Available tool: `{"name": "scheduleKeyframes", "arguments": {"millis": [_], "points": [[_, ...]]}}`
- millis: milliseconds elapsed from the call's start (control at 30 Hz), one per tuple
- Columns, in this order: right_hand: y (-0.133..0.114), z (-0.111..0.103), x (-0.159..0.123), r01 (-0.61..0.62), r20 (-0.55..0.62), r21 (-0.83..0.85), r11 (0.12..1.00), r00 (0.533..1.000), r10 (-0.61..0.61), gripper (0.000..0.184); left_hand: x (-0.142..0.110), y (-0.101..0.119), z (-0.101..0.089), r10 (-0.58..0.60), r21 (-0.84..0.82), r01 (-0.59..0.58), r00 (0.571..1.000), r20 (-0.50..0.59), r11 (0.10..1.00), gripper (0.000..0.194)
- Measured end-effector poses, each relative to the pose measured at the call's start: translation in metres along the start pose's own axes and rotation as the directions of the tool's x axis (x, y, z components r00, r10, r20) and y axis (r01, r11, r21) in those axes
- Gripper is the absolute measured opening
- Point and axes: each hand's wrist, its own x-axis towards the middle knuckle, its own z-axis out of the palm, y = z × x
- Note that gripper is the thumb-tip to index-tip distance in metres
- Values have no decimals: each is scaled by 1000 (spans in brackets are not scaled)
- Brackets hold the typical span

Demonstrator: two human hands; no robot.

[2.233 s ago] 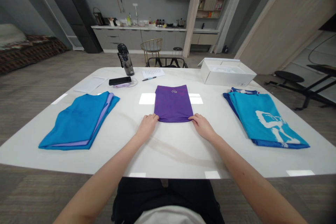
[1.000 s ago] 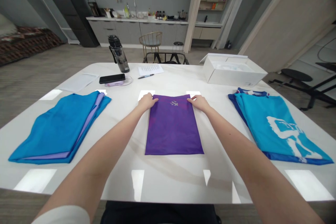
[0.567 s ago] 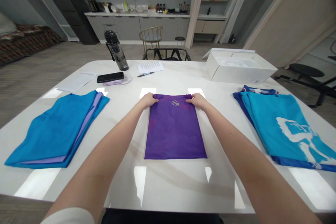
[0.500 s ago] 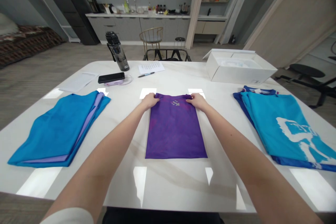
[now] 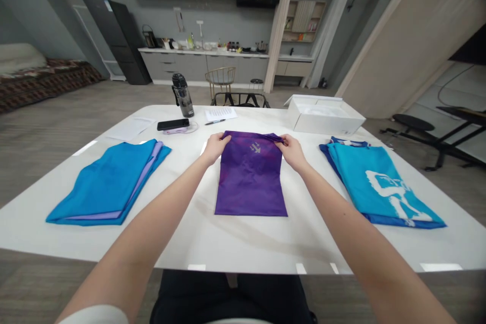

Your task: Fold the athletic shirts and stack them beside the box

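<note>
A folded purple shirt (image 5: 250, 182) with a small grey arrow print lies in front of me on the white table (image 5: 243, 245). My left hand (image 5: 216, 147) pinches its far left corner, and my right hand (image 5: 290, 150) grips the far right corner. The far edge is raised off the tabletop between them, while the near edge rests flat. To the left is a pile of folded blue shirts (image 5: 106, 177) with a lilac layer inside. On the right a folded turquoise shirt (image 5: 353, 172) with a white print tops another pile.
A white open box (image 5: 326, 116) stands at the back right. Along the back left are a dark water bottle (image 5: 184, 96), a black phone (image 5: 173, 124), a pen (image 5: 214, 122) and sheets of paper (image 5: 221, 113). A chair (image 5: 243, 99) is beyond the far edge.
Both hands have lifted the far edge of the purple shirt off the table. The view has tilted up, showing more of the kitchen. The side piles have not been touched.
</note>
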Motion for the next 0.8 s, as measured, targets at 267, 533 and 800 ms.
{"name": "scheduleKeyframes", "arguments": {"millis": [267, 533, 800], "points": [[-73, -63, -44, 132, -157, -64, 989, 978, -140, 30, -46, 87, 9, 299, 150, -296, 954, 0, 943, 26], [-97, -147, -104, 256, -367, -65, 964, 892, -262, 32, -88, 159, 65, 511, 77, -516, 856, 74, 853, 19], [-86, -282, -130, 283, -523, -147, 948, 791, -317, 30, -105, 209, 184, 518, -389, -412, 827, 220, 824, 17]]}}
